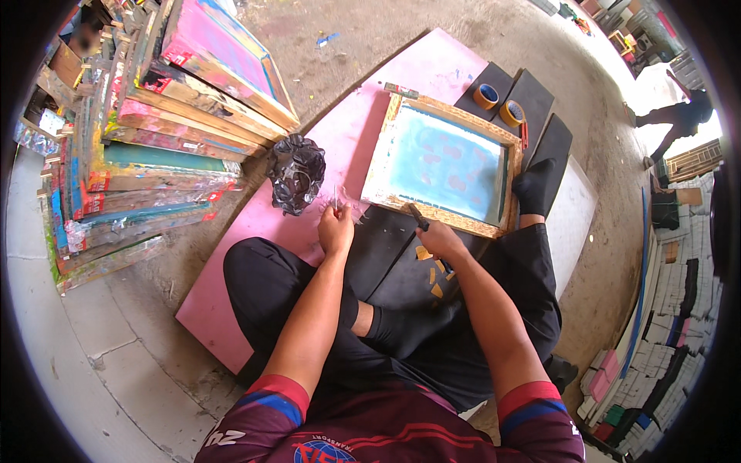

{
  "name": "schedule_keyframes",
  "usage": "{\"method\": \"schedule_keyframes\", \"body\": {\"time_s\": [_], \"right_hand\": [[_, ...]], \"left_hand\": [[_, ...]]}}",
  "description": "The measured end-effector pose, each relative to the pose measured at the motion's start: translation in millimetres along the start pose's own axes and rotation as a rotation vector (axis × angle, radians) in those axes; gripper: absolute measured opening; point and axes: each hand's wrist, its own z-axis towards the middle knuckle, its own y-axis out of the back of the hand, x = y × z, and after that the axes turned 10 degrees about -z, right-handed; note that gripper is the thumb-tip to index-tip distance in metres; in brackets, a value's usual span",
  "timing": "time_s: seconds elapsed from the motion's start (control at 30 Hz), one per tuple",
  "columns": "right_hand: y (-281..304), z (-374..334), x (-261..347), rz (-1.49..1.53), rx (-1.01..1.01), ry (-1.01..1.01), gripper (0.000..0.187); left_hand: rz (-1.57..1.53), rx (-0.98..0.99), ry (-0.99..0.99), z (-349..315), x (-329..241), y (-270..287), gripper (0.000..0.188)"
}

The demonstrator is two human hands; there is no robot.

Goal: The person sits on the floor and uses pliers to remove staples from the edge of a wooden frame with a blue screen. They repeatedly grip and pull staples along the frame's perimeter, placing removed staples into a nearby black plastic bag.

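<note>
A person sits cross-legged beside a rectangular wooden-framed screen with pale-blue mesh [448,158], which lies flat on a pink board [231,309] and black flat panels [386,239], seemingly to keep its face level and within reach. At the screen's near edge, the right hand [444,241] has its grip clenched around a slim dark tool [417,217], its end close to the wood, apparently for control at the rim. Left of the screen's near corner, the left hand [336,230] pinches a small object showing red, too small to identify. A crumpled black plastic bag [296,174] sits left of the screen, perhaps handy for waste; tan scraps [436,290] lie on its near side. Two blue-and-yellow tape rolls [485,96] rest beyond its far right corner, seemingly parked clear of both hands. Paint-stained wooden frames [170,131] stand stacked farther left.
</note>
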Motion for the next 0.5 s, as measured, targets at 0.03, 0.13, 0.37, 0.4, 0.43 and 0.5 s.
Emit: {"method": "schedule_keyframes", "body": {"time_s": [0.03,0.13,0.37,0.4,0.43,0.5], "right_hand": [[2,-5,3,-0.001,-0.016,-0.01,0.053],[-7,-7,1,-0.035,-0.107,-0.018,0.052],[-19,-9,0,0.012,-0.184,-0.019,0.052],[-14,-14,3,0.059,-0.149,-0.021,0.052],[-35,0,-9,0.049,-0.235,0.0,0.05],[-44,4,-13,0.07,-0.333,-0.003,0.05]], "left_hand": [[0.016,0.01,0.001,-1,-2,0,0.045],[0.045,0.026,-0.006,-4,-4,1,0.046],[0.027,0.023,-0.039,-4,-4,-3,0.044],[0.028,0.033,-0.042,-4,-5,-4,0.044],[0.039,0.017,-0.073,-10,-5,-4,0.042],[-0.013,0.071,-0.105,-14,-2,-4,0.041]]}}
